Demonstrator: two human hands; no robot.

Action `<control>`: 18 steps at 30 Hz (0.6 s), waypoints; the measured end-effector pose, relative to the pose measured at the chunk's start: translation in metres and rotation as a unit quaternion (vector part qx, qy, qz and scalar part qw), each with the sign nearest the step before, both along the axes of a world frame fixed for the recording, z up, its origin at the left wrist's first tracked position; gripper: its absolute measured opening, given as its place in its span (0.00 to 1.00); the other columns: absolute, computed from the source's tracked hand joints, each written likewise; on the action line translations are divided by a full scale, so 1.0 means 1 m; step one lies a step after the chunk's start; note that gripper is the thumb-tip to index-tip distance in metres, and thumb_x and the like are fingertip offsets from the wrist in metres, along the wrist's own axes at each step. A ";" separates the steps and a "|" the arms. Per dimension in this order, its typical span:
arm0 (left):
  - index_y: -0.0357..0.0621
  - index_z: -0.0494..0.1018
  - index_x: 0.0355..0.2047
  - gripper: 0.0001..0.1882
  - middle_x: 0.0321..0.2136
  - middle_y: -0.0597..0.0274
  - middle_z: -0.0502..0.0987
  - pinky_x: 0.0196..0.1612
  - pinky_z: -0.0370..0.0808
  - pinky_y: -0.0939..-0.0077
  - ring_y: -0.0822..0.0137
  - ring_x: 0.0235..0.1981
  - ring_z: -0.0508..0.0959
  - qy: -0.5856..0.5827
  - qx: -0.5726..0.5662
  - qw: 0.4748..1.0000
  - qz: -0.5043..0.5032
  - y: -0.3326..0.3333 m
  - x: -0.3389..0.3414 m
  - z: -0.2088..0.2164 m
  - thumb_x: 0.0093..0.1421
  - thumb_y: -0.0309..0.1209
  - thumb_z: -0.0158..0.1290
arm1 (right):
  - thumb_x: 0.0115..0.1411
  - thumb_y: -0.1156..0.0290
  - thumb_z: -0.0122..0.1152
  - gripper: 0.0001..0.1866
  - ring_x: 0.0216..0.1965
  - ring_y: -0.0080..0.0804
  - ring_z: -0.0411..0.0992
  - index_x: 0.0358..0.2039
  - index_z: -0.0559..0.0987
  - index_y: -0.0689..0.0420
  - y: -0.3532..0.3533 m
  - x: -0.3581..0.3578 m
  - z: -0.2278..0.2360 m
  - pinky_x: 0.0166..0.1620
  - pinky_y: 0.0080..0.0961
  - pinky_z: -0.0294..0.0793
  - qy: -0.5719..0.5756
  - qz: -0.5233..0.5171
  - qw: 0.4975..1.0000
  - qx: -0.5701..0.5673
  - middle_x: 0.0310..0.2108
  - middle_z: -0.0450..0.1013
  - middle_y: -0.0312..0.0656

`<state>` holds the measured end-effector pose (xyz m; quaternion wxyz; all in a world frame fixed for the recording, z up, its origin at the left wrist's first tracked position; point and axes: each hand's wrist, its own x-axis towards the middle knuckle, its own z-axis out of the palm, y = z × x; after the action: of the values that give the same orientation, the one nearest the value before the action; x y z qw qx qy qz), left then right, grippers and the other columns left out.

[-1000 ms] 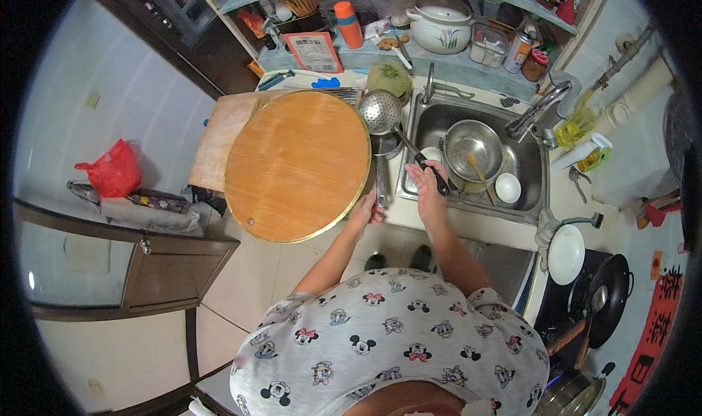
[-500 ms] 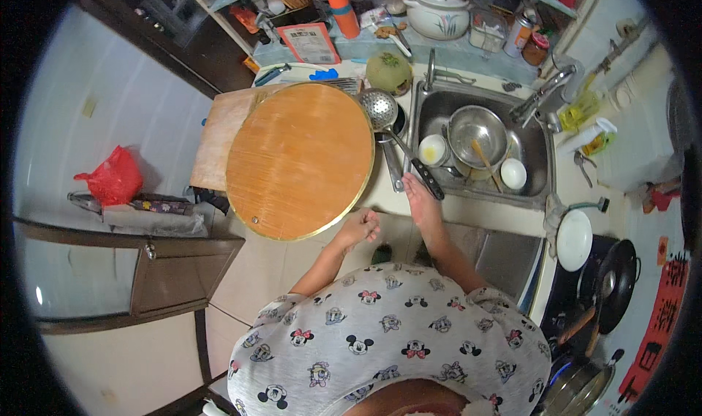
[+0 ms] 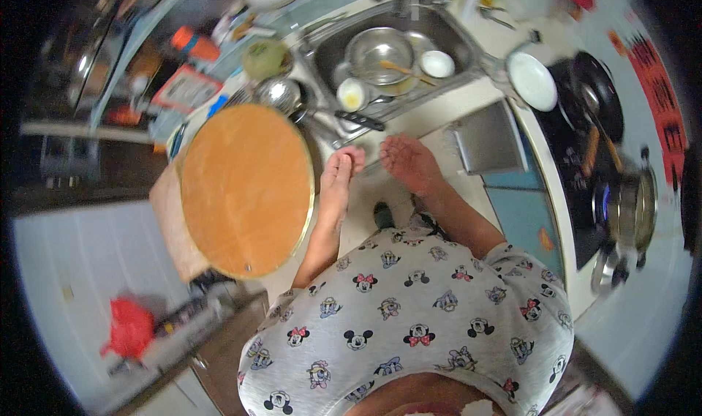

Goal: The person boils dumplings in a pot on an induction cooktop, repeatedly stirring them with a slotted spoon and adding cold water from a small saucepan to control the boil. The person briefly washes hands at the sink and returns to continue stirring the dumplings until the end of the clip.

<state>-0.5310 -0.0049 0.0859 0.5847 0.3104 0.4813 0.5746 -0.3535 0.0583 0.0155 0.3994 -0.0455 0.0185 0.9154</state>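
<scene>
My left hand (image 3: 342,169) hovers just right of a round orange-brown board (image 3: 248,189) with a pale rim. Its fingers are loosely curled in, and I see nothing in them. To its right, my right hand (image 3: 411,166) is held in the air, palm turned up, fingers apart and slightly bent, holding nothing. Beyond both hands, a skimmer (image 3: 280,95) with a perforated bowl lies on the counter, its black handle pointing toward me. The round board rests over a pale wooden board (image 3: 178,226). Neither hand touches any of these.
In the sink (image 3: 322,59) are a steel bowl (image 3: 365,46), a white bowl (image 3: 437,64) and a small bowl with yellow residue (image 3: 352,94). A white plate (image 3: 531,81) sits at right, near a wok (image 3: 596,87) and a steel pot (image 3: 632,207). A green melon (image 3: 266,59) stands behind the skimmer.
The view has swung right, showing more of the stove. My right hand has left the spot beside the skimmer's handle and drawn back. My left hand has moved forward, nearer the right one.
</scene>
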 end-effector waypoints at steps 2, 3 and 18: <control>0.37 0.63 0.51 0.25 0.49 0.55 0.69 0.54 0.66 0.70 0.65 0.50 0.70 -0.086 0.029 0.995 -0.046 0.019 0.016 0.000 0.66 0.47 0.35 | 0.63 0.64 0.45 0.17 0.47 0.37 0.69 0.46 0.72 0.62 -0.016 -0.005 0.035 0.55 0.31 0.63 -0.111 -0.091 0.976 0.164 0.44 0.72 0.45; 0.36 0.62 0.52 0.29 0.50 0.52 0.70 0.54 0.66 0.67 0.63 0.49 0.71 -0.141 0.010 0.988 -0.053 0.029 0.031 0.018 0.66 0.51 0.33 | 0.63 0.65 0.45 0.17 0.48 0.37 0.68 0.47 0.71 0.62 -0.022 -0.012 0.049 0.56 0.32 0.62 -0.240 -0.151 0.900 0.331 0.45 0.71 0.45; 0.55 0.51 0.08 0.26 0.04 0.72 0.52 0.24 0.66 0.76 0.73 0.07 0.52 -0.375 0.017 0.916 -0.142 0.065 0.113 0.089 0.64 0.39 0.37 | 0.59 0.73 0.53 0.07 0.41 0.22 0.63 0.35 0.73 0.63 -0.042 0.054 0.139 0.49 0.21 0.62 -0.381 -0.168 0.794 0.442 0.35 0.67 0.33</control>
<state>-0.4178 0.0600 0.1752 0.7920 0.1473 0.1682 0.5681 -0.3000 0.0160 0.1541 0.4986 -0.2058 -0.5343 0.6508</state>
